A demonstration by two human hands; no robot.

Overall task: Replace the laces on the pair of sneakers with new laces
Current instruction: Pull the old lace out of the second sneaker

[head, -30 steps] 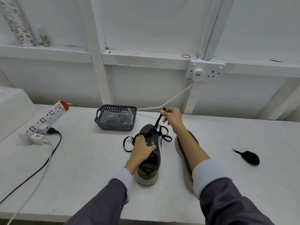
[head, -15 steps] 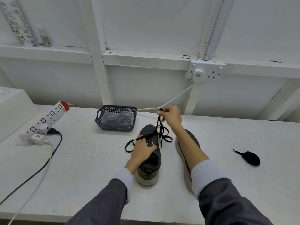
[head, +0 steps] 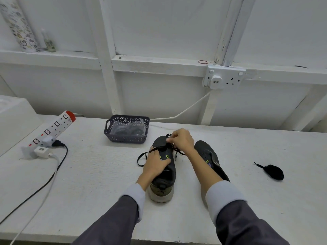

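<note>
Two black sneakers stand side by side on the white table, heels toward me. My left hand [head: 155, 163] rests on the left sneaker [head: 163, 175], fingers laid over its eyelets and holding it down. My right hand [head: 182, 139] pinches the black lace [head: 141, 158] low over that sneaker's toe end. One lace end loops onto the table to the shoe's left, another trails off to its right. My right forearm partly hides the right sneaker [head: 210, 156].
A dark perforated basket [head: 126, 138] holding plastic-wrapped laces stands behind the shoes. A bundled black lace [head: 273, 172] lies to the right. A power strip [head: 51, 130] with plugs and cables runs along the left side. A wall socket [head: 223, 78] is above.
My right hand, which held the lace pulled up above the shoe, has come down close to the sneaker's toe end. The left hand stays on the shoe.
</note>
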